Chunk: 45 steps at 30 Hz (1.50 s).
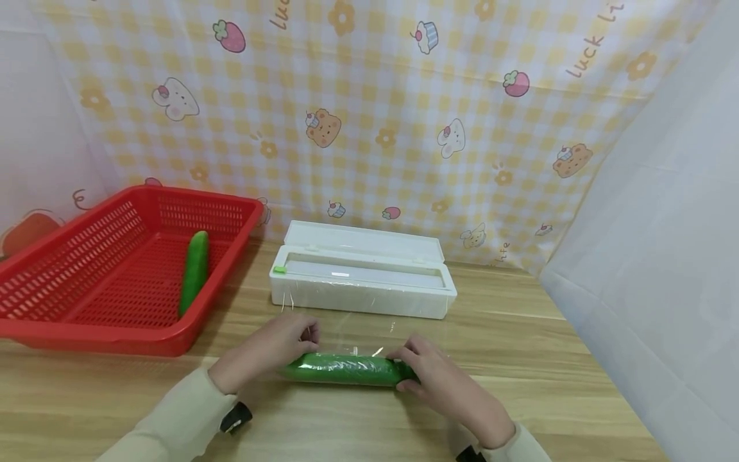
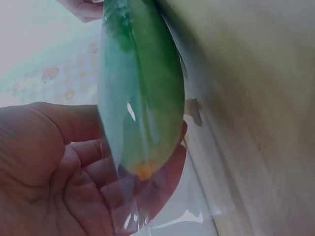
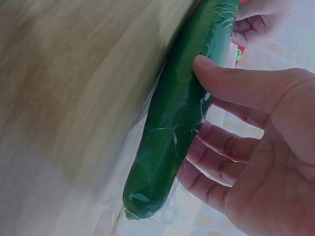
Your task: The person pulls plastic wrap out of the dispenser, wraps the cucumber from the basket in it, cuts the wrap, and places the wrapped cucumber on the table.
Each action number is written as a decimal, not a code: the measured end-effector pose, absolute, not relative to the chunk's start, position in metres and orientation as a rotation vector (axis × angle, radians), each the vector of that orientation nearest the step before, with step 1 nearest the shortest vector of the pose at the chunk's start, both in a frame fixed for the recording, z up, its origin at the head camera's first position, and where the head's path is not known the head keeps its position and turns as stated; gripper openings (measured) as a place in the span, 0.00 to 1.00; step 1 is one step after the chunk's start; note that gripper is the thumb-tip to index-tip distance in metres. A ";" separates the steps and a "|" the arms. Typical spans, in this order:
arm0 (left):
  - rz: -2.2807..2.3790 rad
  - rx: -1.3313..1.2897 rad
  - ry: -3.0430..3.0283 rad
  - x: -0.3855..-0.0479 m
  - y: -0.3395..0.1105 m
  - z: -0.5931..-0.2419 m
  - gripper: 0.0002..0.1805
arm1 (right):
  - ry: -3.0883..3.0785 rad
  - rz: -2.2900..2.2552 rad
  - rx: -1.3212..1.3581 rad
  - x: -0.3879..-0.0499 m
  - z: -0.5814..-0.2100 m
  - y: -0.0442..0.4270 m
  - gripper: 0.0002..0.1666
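Observation:
A green cucumber (image 1: 346,370) wrapped in clear cling film lies sideways on the wooden table. My left hand (image 1: 283,343) is at its left end; in the left wrist view the curled fingers of that hand (image 2: 54,172) reach behind the tapered, yellow-tipped end of the cucumber (image 2: 142,93). My right hand (image 1: 433,375) grips the right part. The right wrist view has the thumb of this hand (image 3: 280,142) on top of the cucumber (image 3: 165,128) and the fingers along its far side. Glossy film (image 1: 358,324) stretches between the cucumber and a white cling film dispenser (image 1: 358,298).
Behind the hands, the dispenser stands with its lid (image 1: 364,240) raised and a green slider (image 1: 280,269) at its left. A red plastic basket (image 1: 225,276) at the left contains another cucumber (image 1: 195,269). A checked yellow cloth (image 1: 381,173) hangs behind the table (image 1: 519,346).

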<state>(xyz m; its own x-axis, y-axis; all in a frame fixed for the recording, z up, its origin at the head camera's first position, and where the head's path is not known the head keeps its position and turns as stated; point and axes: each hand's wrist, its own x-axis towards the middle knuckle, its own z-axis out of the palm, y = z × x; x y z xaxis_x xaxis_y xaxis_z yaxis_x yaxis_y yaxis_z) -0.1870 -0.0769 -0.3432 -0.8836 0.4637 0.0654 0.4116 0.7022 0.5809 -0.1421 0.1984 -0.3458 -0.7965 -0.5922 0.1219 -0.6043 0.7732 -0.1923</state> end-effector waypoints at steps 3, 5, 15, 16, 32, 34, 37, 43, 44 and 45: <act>0.859 0.662 2.887 -0.186 -0.076 -0.338 0.05 | -2.897 0.329 0.982 -0.142 -0.347 0.199 0.24; 0.805 0.675 2.929 -0.182 -0.073 -0.333 0.04 | -2.895 0.327 0.977 -0.142 -0.347 0.199 0.24; 0.280 1.195 3.070 -0.144 -0.052 -0.325 0.14 | -2.903 0.331 0.984 -0.143 -0.347 0.201 0.23; 0.230 1.198 3.078 -0.142 -0.051 -0.326 0.16 | -2.904 0.327 0.985 -0.143 -0.347 0.200 0.23; 0.162 1.105 3.116 -0.153 -0.052 -0.343 0.23 | -2.923 0.315 0.965 -0.143 -0.347 0.201 0.22; 0.148 1.117 3.115 -0.155 -0.053 -0.344 0.23 | -2.932 0.312 0.953 -0.142 -0.346 0.201 0.22; 0.150 1.127 3.098 -0.157 -0.054 -0.344 0.24 | -2.933 0.303 0.946 -0.142 -0.345 0.201 0.22; 0.211 1.089 3.049 -0.158 -0.056 -0.342 0.27 | -2.945 0.281 0.924 -0.142 -0.344 0.199 0.23; 0.230 1.076 3.045 -0.158 -0.056 -0.342 0.27 | -2.949 0.283 0.916 -0.143 -0.344 0.199 0.23; 0.252 1.063 3.043 -0.158 -0.056 -0.342 0.26 | -2.954 0.284 0.906 -0.143 -0.344 0.199 0.23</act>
<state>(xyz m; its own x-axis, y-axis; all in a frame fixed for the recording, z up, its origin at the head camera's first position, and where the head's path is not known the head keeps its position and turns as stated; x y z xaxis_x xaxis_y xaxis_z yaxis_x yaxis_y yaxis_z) -0.1577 -0.0561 -0.3418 -0.7801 0.6105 0.1368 0.6247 0.7721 0.1166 -0.1427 0.1985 -0.3438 -0.8287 -0.5523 0.0901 -0.5594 0.8127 -0.1630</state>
